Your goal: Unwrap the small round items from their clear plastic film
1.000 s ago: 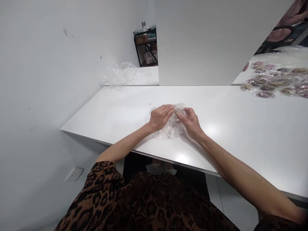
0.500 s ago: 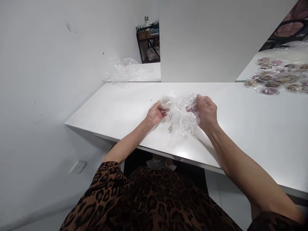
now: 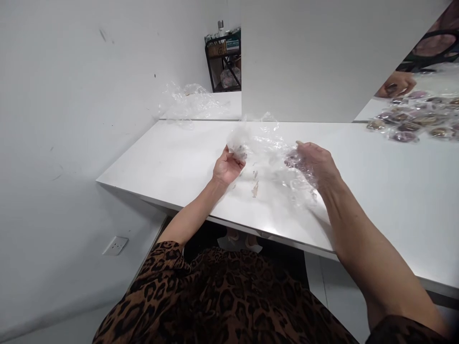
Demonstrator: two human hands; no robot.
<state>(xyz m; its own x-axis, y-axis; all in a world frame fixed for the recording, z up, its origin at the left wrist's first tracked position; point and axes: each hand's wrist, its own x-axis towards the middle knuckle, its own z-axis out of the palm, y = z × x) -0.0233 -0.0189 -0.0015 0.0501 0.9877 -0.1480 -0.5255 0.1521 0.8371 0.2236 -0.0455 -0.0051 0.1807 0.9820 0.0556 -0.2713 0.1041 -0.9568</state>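
Observation:
My left hand [image 3: 228, 166] is closed on crinkled clear plastic wrap [image 3: 239, 143] over the white table; a small dark item seems to lie inside it. Opposite, my right hand [image 3: 318, 161] grips more clear plastic around a purplish item [image 3: 297, 160], whose kind I cannot make out. Transparent plastic [image 3: 268, 142] stretches loosely between the two hands, and a blurred part of it hangs below my right hand. Brownish worn marks [image 3: 255, 190] show on the table top beneath.
A white upright panel [image 3: 297, 62] stands behind the white table [image 3: 165, 162]. Crumpled clear plastic [image 3: 190, 102] lies at the back left by the wall. Several wrapped purple and brown items [image 3: 412, 119] lie at right, near another person's hand [image 3: 398, 85]. Beyond is a dark shelf [image 3: 211, 67].
My hands have moved apart, the left slightly left and the right to the right, spreading the plastic between them. Another person's hand has appeared at the upper right.

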